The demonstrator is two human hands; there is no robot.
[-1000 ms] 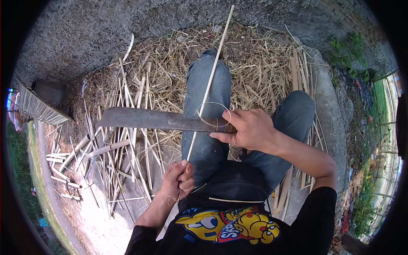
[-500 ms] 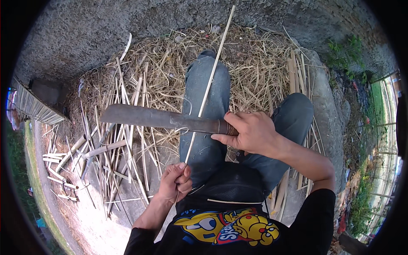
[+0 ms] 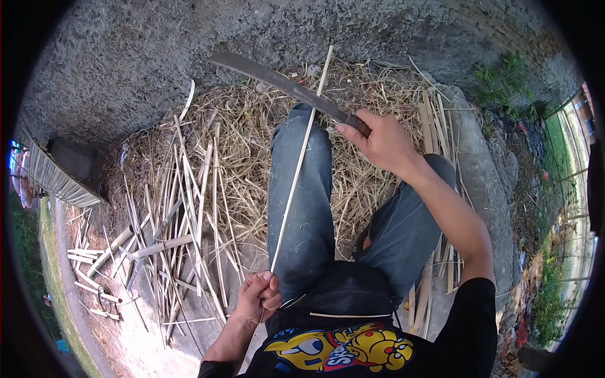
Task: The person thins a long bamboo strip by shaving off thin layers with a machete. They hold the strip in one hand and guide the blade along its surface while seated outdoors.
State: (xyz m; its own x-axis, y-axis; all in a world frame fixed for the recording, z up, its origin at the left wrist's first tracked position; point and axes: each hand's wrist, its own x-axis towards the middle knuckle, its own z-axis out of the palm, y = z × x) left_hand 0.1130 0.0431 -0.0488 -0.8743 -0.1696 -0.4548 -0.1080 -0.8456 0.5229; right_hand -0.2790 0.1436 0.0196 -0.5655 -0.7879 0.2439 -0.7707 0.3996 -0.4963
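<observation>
My left hand [image 3: 259, 296] is closed round the near end of a long, thin pale strip that looks like bamboo [image 3: 295, 183]. The strip runs up over my jeans-covered left leg [image 3: 301, 208], its far end past the knee. My right hand [image 3: 387, 142] grips the handle of a machete [image 3: 277, 80] beyond the knees. The dark blade points to the far left and crosses the strip near its far end. Whether blade and strip touch, I cannot tell.
Shavings [image 3: 246, 170] cover the ground around my legs. Piles of split strips [image 3: 195, 189] and cut poles [image 3: 164, 246] lie at left, with more slats [image 3: 435, 126] at right. A rough wall [image 3: 151, 57] stands ahead. A short pale sliver [image 3: 350, 315] rests on my lap.
My right hand has carried the machete away from me along the strip, from mid-thigh to beyond the knee, and the blade has tilted. My left hand keeps its hold, a little nearer my body.
</observation>
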